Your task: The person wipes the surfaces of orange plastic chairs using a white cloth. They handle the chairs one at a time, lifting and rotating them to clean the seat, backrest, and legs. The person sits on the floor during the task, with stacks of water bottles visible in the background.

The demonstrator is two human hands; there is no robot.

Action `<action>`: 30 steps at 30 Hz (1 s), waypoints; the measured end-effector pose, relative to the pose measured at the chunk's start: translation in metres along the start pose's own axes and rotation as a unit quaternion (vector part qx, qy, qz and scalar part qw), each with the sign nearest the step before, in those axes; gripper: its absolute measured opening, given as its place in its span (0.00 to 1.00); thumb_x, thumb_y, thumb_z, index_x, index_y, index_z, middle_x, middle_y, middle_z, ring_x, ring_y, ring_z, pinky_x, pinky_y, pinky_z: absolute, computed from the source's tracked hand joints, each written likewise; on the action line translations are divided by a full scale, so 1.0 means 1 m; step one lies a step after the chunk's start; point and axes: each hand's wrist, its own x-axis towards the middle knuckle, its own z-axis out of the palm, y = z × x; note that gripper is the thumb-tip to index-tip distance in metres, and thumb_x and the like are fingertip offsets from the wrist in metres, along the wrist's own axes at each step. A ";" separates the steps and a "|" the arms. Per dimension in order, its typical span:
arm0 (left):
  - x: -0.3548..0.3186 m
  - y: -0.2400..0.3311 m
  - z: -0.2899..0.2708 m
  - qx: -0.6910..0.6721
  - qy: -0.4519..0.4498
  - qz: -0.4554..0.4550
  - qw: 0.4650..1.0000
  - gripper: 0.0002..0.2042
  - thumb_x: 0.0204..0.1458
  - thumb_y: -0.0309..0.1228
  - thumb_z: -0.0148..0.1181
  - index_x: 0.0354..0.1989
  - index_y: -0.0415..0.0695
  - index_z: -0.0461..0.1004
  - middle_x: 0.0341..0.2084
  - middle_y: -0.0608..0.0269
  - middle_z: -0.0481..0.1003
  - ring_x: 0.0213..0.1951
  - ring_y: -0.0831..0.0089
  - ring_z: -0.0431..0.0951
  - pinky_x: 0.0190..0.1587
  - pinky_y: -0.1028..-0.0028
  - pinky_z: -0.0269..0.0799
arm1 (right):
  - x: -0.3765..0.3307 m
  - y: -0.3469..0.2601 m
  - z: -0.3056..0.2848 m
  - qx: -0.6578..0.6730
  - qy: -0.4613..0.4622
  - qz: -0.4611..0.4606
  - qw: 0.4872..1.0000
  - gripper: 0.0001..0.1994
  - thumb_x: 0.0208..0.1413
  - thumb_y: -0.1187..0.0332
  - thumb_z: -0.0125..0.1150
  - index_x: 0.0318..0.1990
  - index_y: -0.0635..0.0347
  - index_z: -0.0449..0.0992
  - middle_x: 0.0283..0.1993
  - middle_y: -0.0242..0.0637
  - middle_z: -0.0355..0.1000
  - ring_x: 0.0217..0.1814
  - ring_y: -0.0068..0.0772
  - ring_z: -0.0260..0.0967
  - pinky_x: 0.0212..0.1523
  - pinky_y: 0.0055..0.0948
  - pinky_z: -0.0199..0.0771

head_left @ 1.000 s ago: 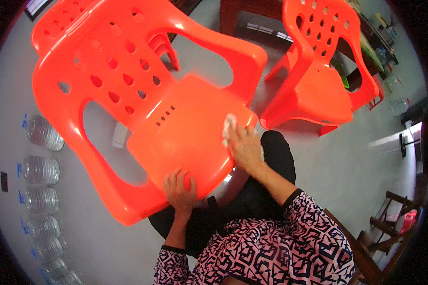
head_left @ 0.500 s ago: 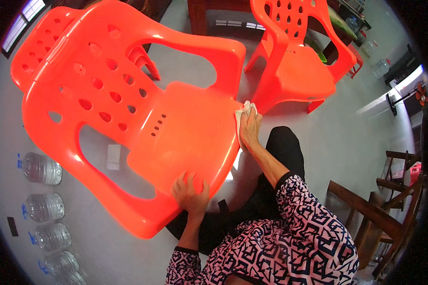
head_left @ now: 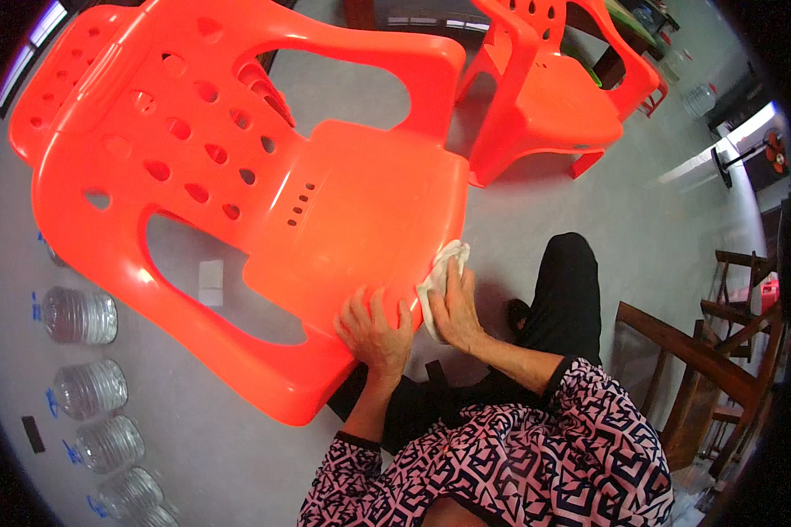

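In front of me stands an orange-red plastic armchair (head_left: 360, 220), its pierced backrest toward the upper left. My left hand (head_left: 376, 334) rests with spread fingers on the near corner of the seat, beside the base of the armrest. A white cloth (head_left: 441, 274) is bunched under my right hand (head_left: 455, 307), which presses it against the seat's front edge. The fingers of that hand curl over the cloth, and part of the cloth hangs below the edge.
A second orange-red armchair (head_left: 564, 105) stands at the upper right. Several clear water bottles (head_left: 90, 388) with blue handles line the floor at left. Dark wooden furniture (head_left: 690, 347) stands at right. A fan (head_left: 772, 151) is at the far right.
My right hand has slid the cloth along the seat's front edge, toward me and my left hand. The left hand stays on the seat corner. My view has shifted slightly.
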 end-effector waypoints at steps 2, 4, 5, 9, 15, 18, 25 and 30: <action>-0.001 -0.004 -0.002 0.004 0.006 -0.006 1.000 0.20 0.42 0.39 0.65 0.45 0.49 0.73 0.48 0.58 0.69 0.52 0.56 0.67 0.55 0.52 0.59 | 0.008 -0.015 -0.010 -0.121 -0.003 -0.154 0.981 0.28 0.54 0.65 0.56 0.60 0.70 0.58 0.49 0.56 0.58 0.47 0.53 0.59 0.48 0.48 0.61; -0.004 -0.003 0.001 0.008 -0.011 -0.002 1.000 0.21 0.42 0.40 0.65 0.46 0.48 0.72 0.49 0.58 0.69 0.53 0.56 0.67 0.55 0.52 0.58 | 0.027 -0.011 -0.019 -0.237 -0.009 -0.264 0.935 0.27 0.52 0.62 0.59 0.57 0.67 0.64 0.51 0.52 0.62 0.44 0.49 0.63 0.40 0.45 0.65; -0.003 -0.006 0.000 0.017 -0.013 -0.002 1.000 0.21 0.43 0.40 0.65 0.46 0.48 0.72 0.49 0.58 0.69 0.53 0.57 0.67 0.56 0.52 0.57 | 0.041 -0.005 -0.021 -0.285 -0.011 -0.284 0.915 0.28 0.51 0.60 0.60 0.57 0.67 0.65 0.50 0.50 0.63 0.44 0.48 0.64 0.40 0.44 0.66; 0.000 -0.002 -0.002 0.036 -0.017 0.006 0.999 0.22 0.43 0.42 0.65 0.47 0.47 0.72 0.49 0.59 0.69 0.54 0.57 0.66 0.57 0.52 0.56 | 0.139 0.010 -0.042 -0.352 0.047 -0.279 0.892 0.27 0.47 0.60 0.64 0.55 0.61 0.68 0.46 0.44 0.65 0.43 0.46 0.64 0.38 0.43 0.68; -0.005 -0.009 -0.009 0.021 -0.015 0.006 1.000 0.22 0.42 0.40 0.66 0.46 0.47 0.72 0.48 0.58 0.69 0.53 0.57 0.67 0.55 0.52 0.58 | 0.158 -0.009 -0.024 -0.327 -0.096 -0.372 0.863 0.20 0.46 0.65 0.63 0.49 0.57 0.71 0.44 0.40 0.66 0.45 0.45 0.63 0.41 0.39 0.68; -0.016 -0.019 0.001 -0.019 0.010 0.038 0.999 0.21 0.40 0.39 0.68 0.43 0.46 0.72 0.46 0.56 0.69 0.51 0.57 0.67 0.51 0.53 0.62 | 0.131 -0.029 -0.012 -0.219 -0.261 -0.481 0.808 0.20 0.47 0.66 0.62 0.49 0.56 0.71 0.47 0.40 0.66 0.45 0.44 0.62 0.43 0.39 0.67; -0.076 -0.037 -0.069 -0.110 0.251 0.118 0.954 0.17 0.40 0.35 0.71 0.36 0.43 0.74 0.36 0.57 0.72 0.41 0.59 0.74 0.43 0.60 0.71 | 0.105 -0.078 0.053 -0.042 -0.409 -0.571 0.711 0.21 0.51 0.67 0.58 0.55 0.54 0.69 0.56 0.40 0.64 0.47 0.47 0.63 0.47 0.42 0.66; -0.059 -0.053 -0.052 -0.427 0.348 -0.161 0.819 0.31 0.43 0.31 0.71 0.55 0.39 0.61 0.52 0.55 0.65 0.51 0.64 0.69 0.55 0.62 0.66 | 0.123 -0.095 0.162 -0.017 -0.307 -0.581 0.754 0.20 0.55 0.64 0.56 0.56 0.51 0.67 0.62 0.40 0.61 0.52 0.53 0.63 0.48 0.46 0.67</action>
